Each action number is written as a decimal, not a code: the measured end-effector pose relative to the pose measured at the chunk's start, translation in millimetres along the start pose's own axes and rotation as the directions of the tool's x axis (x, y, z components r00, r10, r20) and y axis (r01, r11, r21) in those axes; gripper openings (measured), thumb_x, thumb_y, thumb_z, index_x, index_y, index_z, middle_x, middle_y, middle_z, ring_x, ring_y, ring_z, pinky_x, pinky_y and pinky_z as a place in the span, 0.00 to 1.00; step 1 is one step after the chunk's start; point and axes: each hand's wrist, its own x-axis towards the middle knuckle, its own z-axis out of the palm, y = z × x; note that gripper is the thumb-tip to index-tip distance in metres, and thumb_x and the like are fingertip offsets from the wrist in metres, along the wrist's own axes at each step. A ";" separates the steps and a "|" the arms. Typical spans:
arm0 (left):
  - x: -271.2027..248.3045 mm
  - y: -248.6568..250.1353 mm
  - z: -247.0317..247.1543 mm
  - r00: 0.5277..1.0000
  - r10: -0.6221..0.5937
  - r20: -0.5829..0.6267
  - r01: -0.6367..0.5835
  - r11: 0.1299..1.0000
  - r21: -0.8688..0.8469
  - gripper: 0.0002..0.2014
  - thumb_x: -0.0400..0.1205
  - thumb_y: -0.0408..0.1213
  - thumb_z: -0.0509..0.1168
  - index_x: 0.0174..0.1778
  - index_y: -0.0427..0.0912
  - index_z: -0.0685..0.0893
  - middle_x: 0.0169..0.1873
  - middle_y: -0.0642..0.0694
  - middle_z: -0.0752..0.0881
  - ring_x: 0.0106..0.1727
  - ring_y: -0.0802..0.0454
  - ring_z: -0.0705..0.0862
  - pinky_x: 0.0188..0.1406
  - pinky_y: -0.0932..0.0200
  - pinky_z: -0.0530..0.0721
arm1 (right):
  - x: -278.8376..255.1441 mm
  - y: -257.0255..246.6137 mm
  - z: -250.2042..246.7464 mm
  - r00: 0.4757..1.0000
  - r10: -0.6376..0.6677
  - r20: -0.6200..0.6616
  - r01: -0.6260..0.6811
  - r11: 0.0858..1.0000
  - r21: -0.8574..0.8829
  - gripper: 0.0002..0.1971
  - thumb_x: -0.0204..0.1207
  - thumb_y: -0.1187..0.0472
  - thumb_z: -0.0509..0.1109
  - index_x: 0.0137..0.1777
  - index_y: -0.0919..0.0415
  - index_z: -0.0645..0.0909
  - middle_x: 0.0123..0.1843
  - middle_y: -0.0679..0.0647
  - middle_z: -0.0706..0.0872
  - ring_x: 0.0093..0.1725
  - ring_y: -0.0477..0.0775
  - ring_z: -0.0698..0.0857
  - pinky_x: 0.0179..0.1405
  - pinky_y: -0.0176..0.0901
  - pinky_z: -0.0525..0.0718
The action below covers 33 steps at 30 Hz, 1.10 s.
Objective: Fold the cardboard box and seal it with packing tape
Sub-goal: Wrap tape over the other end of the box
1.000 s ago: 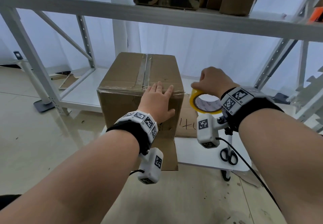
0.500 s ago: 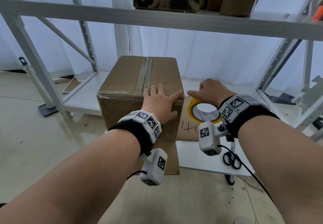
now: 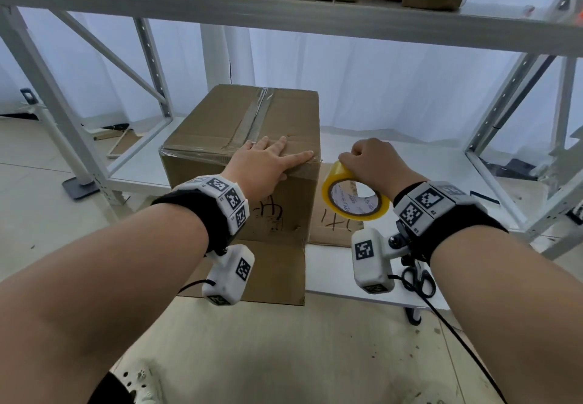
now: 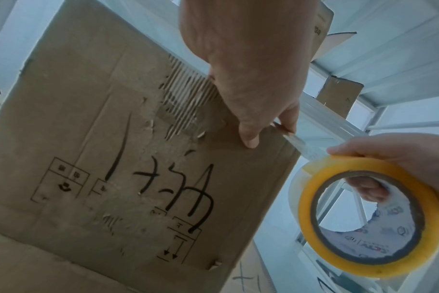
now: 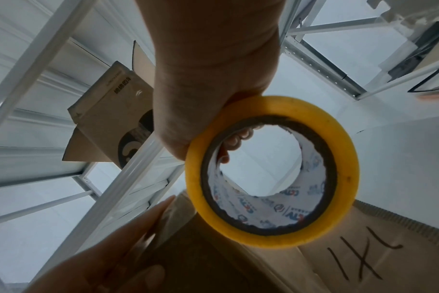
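Yellow packing-tape roll (image 3: 355,195), gripped by right hand (image 3: 375,162), hangs just right of brown cardboard box (image 3: 243,138); flat, uncurled left hand (image 3: 265,164) presses the stretched tape onto its near-right top corner.

- Your cardboard box (image 3: 239,126) stands upright on the low shelf, top flaps closed and taped.
- Your yellow tape roll (image 3: 355,197) sits on edge just right of it.

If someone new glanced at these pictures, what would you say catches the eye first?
Most striking is the yellow tape roll, gripped by the right hand just right of the cardboard box on the low white shelf. Next, the left hand lies flat on the box's near top edge, where clear tape runs across towards the roll. Black scissors lie at the shelf's front edge.
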 end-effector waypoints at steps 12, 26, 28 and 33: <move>0.6 -1.7 7.5 0.999 0.009 -0.048 -0.008 1.000 0.013 0.29 0.89 0.43 0.50 0.80 0.69 0.43 0.83 0.41 0.54 0.82 0.36 0.56 0.80 0.40 0.56 | -1.5 21.1 46.8 0.989 -0.054 0.137 0.035 0.990 0.137 0.22 0.87 0.47 0.48 0.57 0.61 0.78 0.59 0.58 0.82 0.57 0.58 0.79 0.56 0.46 0.70; 10.2 22.3 13.0 0.969 -0.030 -0.247 -0.019 0.981 -0.195 0.23 0.86 0.45 0.58 0.78 0.50 0.67 0.80 0.48 0.64 0.81 0.53 0.61 0.80 0.55 0.51 | -10.9 49.4 62.4 0.975 0.178 0.137 -0.181 0.983 0.013 0.33 0.83 0.35 0.41 0.25 0.58 0.66 0.28 0.54 0.73 0.36 0.59 0.75 0.43 0.49 0.72; 10.5 23.8 13.3 0.968 -0.027 -0.248 -0.022 0.981 -0.191 0.23 0.86 0.45 0.58 0.78 0.50 0.67 0.80 0.48 0.64 0.81 0.52 0.61 0.80 0.55 0.51 | -12.1 49.7 65.7 0.974 0.161 0.157 -0.165 0.986 0.010 0.35 0.84 0.36 0.41 0.24 0.60 0.67 0.28 0.56 0.73 0.33 0.57 0.75 0.40 0.48 0.70; 10.5 21.2 15.3 0.967 -0.039 -0.252 -0.013 0.979 -0.202 0.24 0.86 0.45 0.58 0.79 0.51 0.66 0.80 0.48 0.64 0.81 0.52 0.60 0.80 0.55 0.51 | -10.8 52.9 75.0 0.971 0.096 0.218 -0.150 0.957 0.247 0.33 0.84 0.37 0.42 0.25 0.60 0.65 0.26 0.57 0.71 0.29 0.54 0.70 0.36 0.46 0.68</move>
